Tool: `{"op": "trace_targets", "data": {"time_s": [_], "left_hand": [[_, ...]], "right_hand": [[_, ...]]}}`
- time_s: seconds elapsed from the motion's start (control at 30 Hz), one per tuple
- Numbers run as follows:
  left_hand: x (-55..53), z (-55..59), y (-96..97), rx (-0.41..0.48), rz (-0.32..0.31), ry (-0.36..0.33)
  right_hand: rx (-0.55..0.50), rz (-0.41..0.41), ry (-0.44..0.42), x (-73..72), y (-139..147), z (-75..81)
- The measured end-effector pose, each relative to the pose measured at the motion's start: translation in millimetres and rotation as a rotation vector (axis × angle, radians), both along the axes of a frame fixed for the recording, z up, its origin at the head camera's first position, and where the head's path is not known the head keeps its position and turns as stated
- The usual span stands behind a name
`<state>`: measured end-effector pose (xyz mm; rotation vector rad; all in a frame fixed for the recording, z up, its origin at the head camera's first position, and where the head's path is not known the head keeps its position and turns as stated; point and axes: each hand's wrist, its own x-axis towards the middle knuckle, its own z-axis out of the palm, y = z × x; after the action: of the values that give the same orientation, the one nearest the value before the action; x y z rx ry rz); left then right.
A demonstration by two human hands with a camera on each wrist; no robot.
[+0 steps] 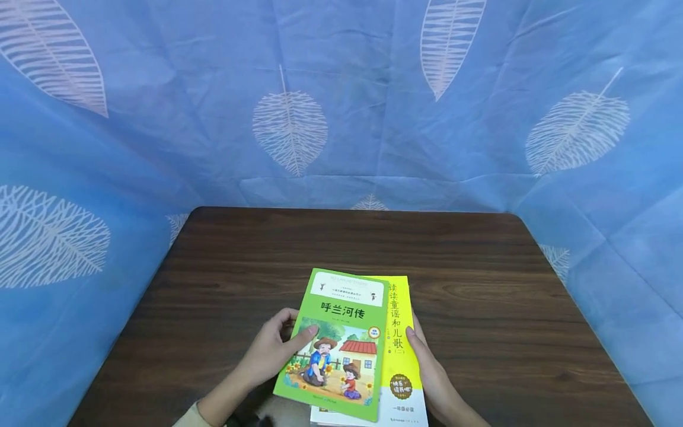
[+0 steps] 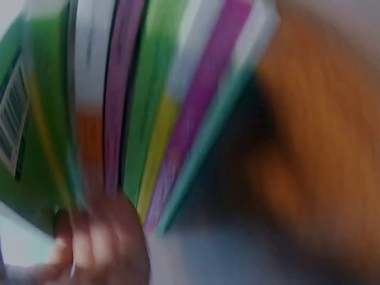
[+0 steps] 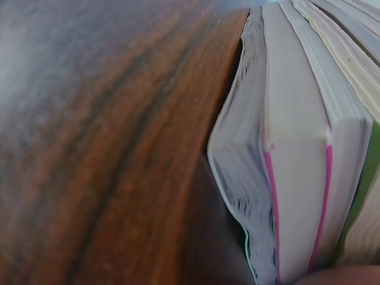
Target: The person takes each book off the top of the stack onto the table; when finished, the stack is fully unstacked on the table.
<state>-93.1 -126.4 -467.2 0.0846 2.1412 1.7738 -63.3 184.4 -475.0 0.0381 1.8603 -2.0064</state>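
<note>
A green picture-cover book lies slanted over a yellow-and-white book, the top one of a thick stack. My left hand grips the green book by its left edge, thumb on the cover and fingers beneath. In the blurred left wrist view, the left fingers are by several coloured spines, and a barcode shows on the green back cover. My right hand holds the stack's right side, its thumb along the yellow book's edge. The right wrist view shows the stack's page edges, with a finger at the bottom.
The books are at the near side of a dark wood-grain table. A blue cloth with white leaf prints hangs behind the table and at both sides. Something dark shows at the bottom edge, beside the left sleeve.
</note>
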Motion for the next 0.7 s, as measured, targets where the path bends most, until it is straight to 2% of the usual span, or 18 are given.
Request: {"op": "trace_targets", "data": {"time_s": [0.07,0.23,0.3,0.33,0.4,0.47,0.57,0.7], "left_hand": [[-4.4,6.3,-17.1,-0.001,-0.028,-0.043],[-9.5,23.2,-64.7,0.173,-0.248,-0.161],[-12.5,28.1,-79.8,0.219,-0.291,-0.154],[-14.0,29.5,-86.4,0.231,-0.287,-0.141],[-19.8,31.1,-98.5,0.228,-0.244,-0.096],[-30.2,32.8,-107.8,0.191,-0.171,-0.049],[-51.0,34.2,-125.1,0.112,-0.038,0.004],[-84.3,32.8,-153.4,0.004,0.130,0.022]], "right_hand": [[-0.036,0.015,0.002,-0.4,0,-0.4],[-0.090,0.042,-0.003,-2.0,1,-0.4],[-0.091,0.042,-0.016,-2.6,0,-0.2],[-0.092,0.044,-0.019,-2.8,0,-0.4],[-0.097,0.055,-0.020,-2.7,0,-1.0],[-0.101,0.054,-0.022,-1.8,3,-0.7],[-0.057,0.056,-0.031,-1.4,6,-0.8],[-0.007,0.032,-0.075,-0.7,7,-1.9]]}}
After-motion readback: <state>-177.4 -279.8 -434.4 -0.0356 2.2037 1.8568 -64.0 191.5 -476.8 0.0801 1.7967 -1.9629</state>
